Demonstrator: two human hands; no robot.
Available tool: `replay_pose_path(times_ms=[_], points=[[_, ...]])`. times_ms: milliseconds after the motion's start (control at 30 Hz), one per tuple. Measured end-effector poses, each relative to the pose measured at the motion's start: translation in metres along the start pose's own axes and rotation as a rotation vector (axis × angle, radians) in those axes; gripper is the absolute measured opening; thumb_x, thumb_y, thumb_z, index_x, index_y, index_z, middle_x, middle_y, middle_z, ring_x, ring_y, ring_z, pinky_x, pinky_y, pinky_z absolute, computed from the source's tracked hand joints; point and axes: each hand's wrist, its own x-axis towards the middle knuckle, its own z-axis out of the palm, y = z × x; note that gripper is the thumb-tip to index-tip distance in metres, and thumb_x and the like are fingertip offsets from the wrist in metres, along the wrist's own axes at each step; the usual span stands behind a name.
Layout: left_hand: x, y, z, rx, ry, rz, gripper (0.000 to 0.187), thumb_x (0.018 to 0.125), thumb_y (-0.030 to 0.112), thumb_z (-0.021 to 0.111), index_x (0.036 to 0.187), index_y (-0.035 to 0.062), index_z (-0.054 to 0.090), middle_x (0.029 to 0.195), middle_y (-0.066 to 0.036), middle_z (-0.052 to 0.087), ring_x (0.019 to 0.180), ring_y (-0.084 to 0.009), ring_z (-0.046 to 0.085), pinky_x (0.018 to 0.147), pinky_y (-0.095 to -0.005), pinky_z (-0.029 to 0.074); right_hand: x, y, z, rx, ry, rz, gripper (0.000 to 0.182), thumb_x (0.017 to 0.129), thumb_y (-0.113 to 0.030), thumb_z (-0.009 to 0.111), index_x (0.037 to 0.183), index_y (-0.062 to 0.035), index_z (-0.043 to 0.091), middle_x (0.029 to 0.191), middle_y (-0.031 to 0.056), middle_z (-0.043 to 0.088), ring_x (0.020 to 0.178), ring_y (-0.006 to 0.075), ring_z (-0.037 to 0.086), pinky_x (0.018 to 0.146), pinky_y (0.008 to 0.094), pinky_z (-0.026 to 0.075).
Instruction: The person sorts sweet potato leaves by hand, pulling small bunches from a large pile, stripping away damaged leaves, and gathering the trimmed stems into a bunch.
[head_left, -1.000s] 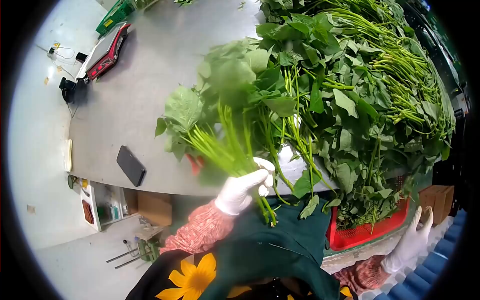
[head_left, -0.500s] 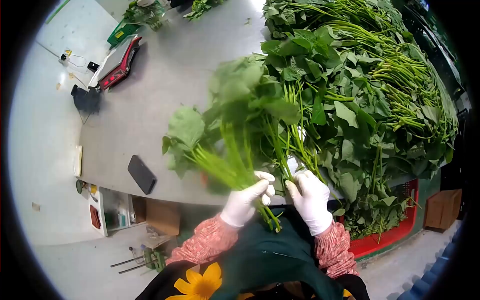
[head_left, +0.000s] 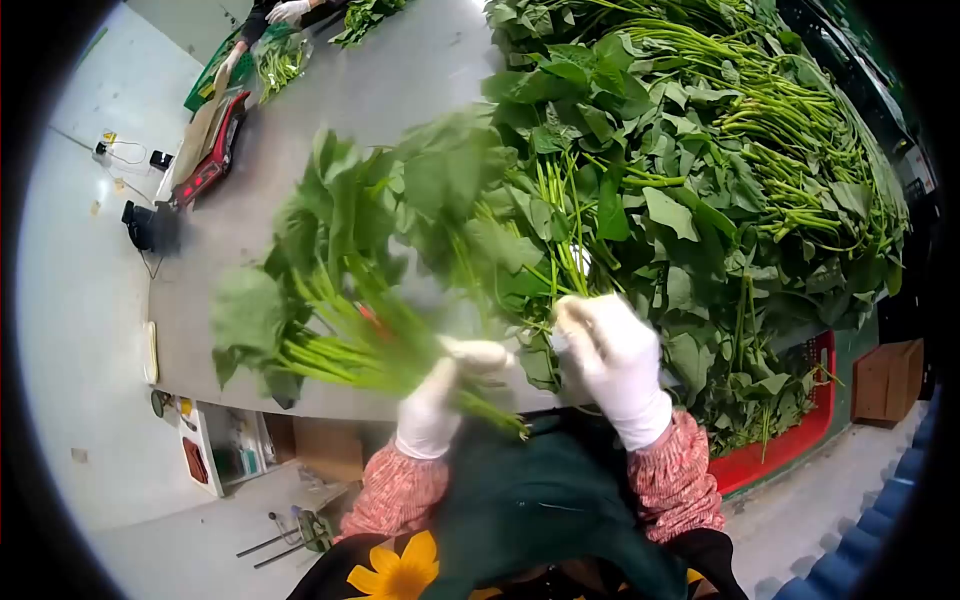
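My left hand (head_left: 440, 395), in a white glove, is closed around the stems of a bunch of leafy greens (head_left: 340, 345). The bunch points up and left over the table edge, its leaves blurred by motion, with the cut stem ends sticking out to the right below my fingers. My right hand (head_left: 615, 365), gloved too, has its fingers curled together at the near edge of the big pile of leafy greens (head_left: 670, 205). Whatever those fingers pinch is hidden. Just above them, a small white object (head_left: 580, 259) shows among the stems.
A grey metal table (head_left: 300, 110) carries the pile. Below right stands a red crate (head_left: 745, 470) with loose greens, beside a cardboard box (head_left: 888, 380). A red-and-black device (head_left: 215, 150) lies at left. At the far end, another person's gloved hand (head_left: 288, 11) is near bagged greens (head_left: 280, 62).
My left hand has moved left with the bunch, which now covers most of the black phone. My right hand's fingers have curled in. Another person's hands have come into view at top left.
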Motion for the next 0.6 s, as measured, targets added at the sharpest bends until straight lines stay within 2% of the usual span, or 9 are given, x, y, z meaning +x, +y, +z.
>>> replay_pose_path(times_ms=[33,67,100,167,200,300,333,500,600], points=[[0.001,0.003,-0.003,0.018,-0.012,0.032,0.025,0.097,0.025,0.056,0.111,0.0054,0.052,0.107,-0.025,0.064,0.100,-0.0359,0.064,0.085,-0.0490,0.053,0.002,0.010,0.004,-0.132,0.093,0.060,0.023,0.083,-0.016,0.072,0.102,-0.0067,0.066,0.091,0.0102,0.065,0.078,0.0259,0.066,0.068,0.0328,0.053],[0.000,0.005,0.002,0.041,0.050,0.066,0.021,0.097,0.025,0.058,0.107,0.0080,0.052,0.082,-0.013,0.064,0.076,-0.0296,0.064,0.082,-0.0528,0.053,-0.002,0.027,0.014,-0.145,0.087,0.256,0.021,0.083,-0.017,0.072,0.100,-0.0061,0.065,0.088,0.0110,0.064,0.076,0.0278,0.065,0.066,0.0338,0.052],[0.002,0.007,0.002,0.078,0.020,0.109,0.024,0.096,0.027,0.061,0.108,0.0078,0.052,0.075,-0.009,0.061,0.067,-0.0269,0.061,0.073,-0.0471,0.053,-0.003,0.040,0.019,-0.353,-0.050,0.268,0.021,0.082,-0.017,0.073,0.097,-0.0052,0.065,0.086,0.0108,0.063,0.074,0.0295,0.064,0.065,0.0351,0.052],[0.004,0.004,-0.008,-0.056,-0.100,0.115,0.023,0.095,0.022,0.061,0.109,0.0044,0.054,0.078,-0.013,0.063,0.074,-0.0280,0.062,0.078,-0.0451,0.052,-0.008,0.053,0.030,-0.306,0.016,0.198,0.021,0.081,-0.018,0.073,0.095,-0.0048,0.064,0.082,0.0114,0.061,0.072,0.0317,0.062,0.064,0.0362,0.051],[0.006,0.004,-0.003,-0.054,-0.103,0.150,0.019,0.093,0.016,0.062,0.108,0.0060,0.057,0.070,-0.007,0.057,0.063,-0.0226,0.056,0.071,-0.0416,0.050,-0.006,0.053,0.028,-0.215,0.026,0.224,0.018,0.083,-0.013,0.072,0.096,-0.0024,0.064,0.085,0.0084,0.064,0.072,0.0237,0.064,0.066,0.0310,0.051],[0.008,0.001,-0.009,-0.201,0.011,0.055,0.015,0.093,0.010,0.061,0.107,0.0071,0.057,0.066,-0.003,0.053,0.057,-0.0191,0.052,0.065,-0.0387,0.048,-0.011,0.041,0.016,0.692,0.085,0.558,0.021,0.086,-0.012,0.071,0.103,-0.0015,0.065,0.085,0.0049,0.064,0.073,0.0128,0.061,0.063,0.0260,0.049],[0.009,0.000,-0.008,-0.227,0.080,0.028,0.014,0.092,0.005,0.060,0.106,0.0084,0.058,0.064,-0.001,0.049,0.055,-0.0170,0.048,0.062,-0.0365,0.046,-0.013,0.033,0.006,0.752,0.010,0.604,0.023,0.086,-0.007,0.070,0.107,0.0006,0.065,0.090,0.0030,0.066,0.079,0.0066,0.059,0.068,0.0220,0.047],[0.017,-0.004,-0.003,-0.106,0.240,-0.052,0.014,0.093,0.011,0.060,0.104,0.0037,0.057,0.064,-0.002,0.049,0.055,-0.0155,0.046,0.061,-0.0327,0.043,-0.026,0.007,-0.002,1.020,-0.212,0.813,0.026,0.080,-0.015,0.078,0.089,-0.0028,0.056,0.082,-0.0005,0.059,0.069,0.0046,0.052,0.060,0.0218,0.044],[0.017,-0.002,0.013,0.039,0.290,-0.145,0.026,0.090,0.007,0.063,0.114,-0.0012,0.056,0.091,-0.014,0.065,0.077,-0.0230,0.061,0.073,-0.0366,0.052,-0.032,0.007,0.010,0.943,-0.340,0.759,0.027,0.080,-0.016,0.078,0.089,-0.0029,0.056,0.079,-0.0011,0.055,0.068,0.0047,0.050,0.060,0.0227,0.043]])
